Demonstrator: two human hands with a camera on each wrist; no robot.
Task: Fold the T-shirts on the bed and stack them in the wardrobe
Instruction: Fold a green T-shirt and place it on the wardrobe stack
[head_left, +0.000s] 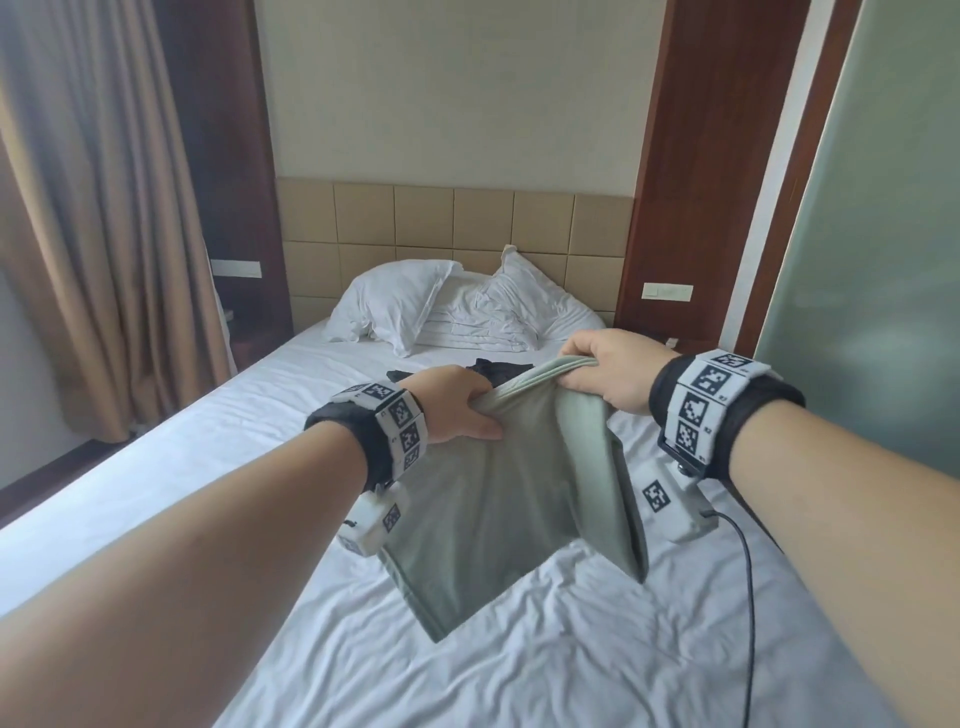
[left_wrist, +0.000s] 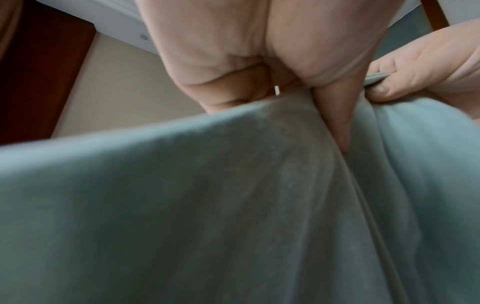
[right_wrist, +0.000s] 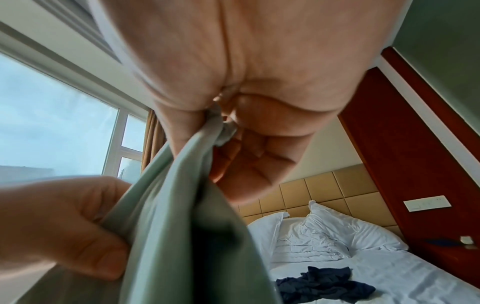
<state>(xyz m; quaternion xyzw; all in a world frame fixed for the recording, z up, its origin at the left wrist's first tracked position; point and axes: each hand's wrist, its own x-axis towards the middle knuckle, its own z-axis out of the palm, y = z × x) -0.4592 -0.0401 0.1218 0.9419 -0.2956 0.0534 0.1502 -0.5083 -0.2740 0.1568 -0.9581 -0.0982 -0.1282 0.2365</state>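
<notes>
A sage-green T-shirt (head_left: 498, 499) hangs in the air over the white bed (head_left: 519, 649), its lower corner just above the sheet. My left hand (head_left: 462, 410) grips its top edge at the left, fingers curled into the cloth. My right hand (head_left: 602, 369) pinches the bunched top edge at the right, a little higher. The green T-shirt (left_wrist: 233, 205) fills the left wrist view below my left hand (left_wrist: 259, 86). In the right wrist view my right hand (right_wrist: 226, 131) clutches the green T-shirt (right_wrist: 176, 226). A crumpled dark navy T-shirt (right_wrist: 324, 283) lies on the sheet further up the bed, and its dark edge (head_left: 488, 369) shows behind my hands.
Two white pillows (head_left: 441, 306) lie against the tan padded headboard (head_left: 452, 228). Brown curtains (head_left: 98, 208) hang at the left by a window (right_wrist: 52, 123). Dark wood panels (head_left: 711, 156) flank the bed. A frosted glass panel (head_left: 883, 234) stands at the right. A black cable (head_left: 748, 597) trails from my right wrist.
</notes>
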